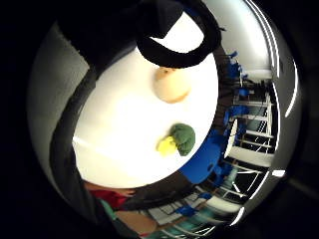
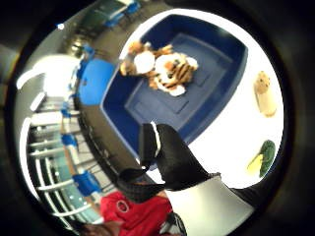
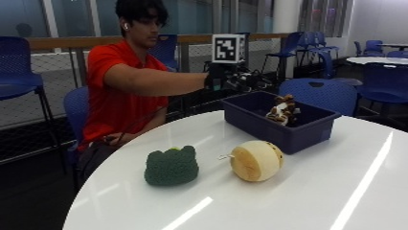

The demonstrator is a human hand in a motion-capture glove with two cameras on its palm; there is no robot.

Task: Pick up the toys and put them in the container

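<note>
My gloved right hand (image 3: 233, 79) hovers in the air over the near left corner of the dark blue container (image 3: 255, 125), fingers stretched out and holding nothing. A tiger plush (image 3: 280, 111) lies inside the container; the thumb side palm view shows the tiger plush (image 2: 165, 69) on the container's floor (image 2: 216, 98). On the white table (image 3: 306, 191) sit a green broccoli plush (image 3: 171, 166) and a round tan toy (image 3: 256, 160), side by side in front of the container. The little finger side view shows the broccoli plush (image 1: 182, 138) and the tan toy (image 1: 171, 84) below the palm.
The round table's edge runs close to the broccoli plush on the person's side. A blue chair (image 3: 319, 90) stands behind the container and another blue chair (image 3: 19, 62) at the far left. A railing runs along the back.
</note>
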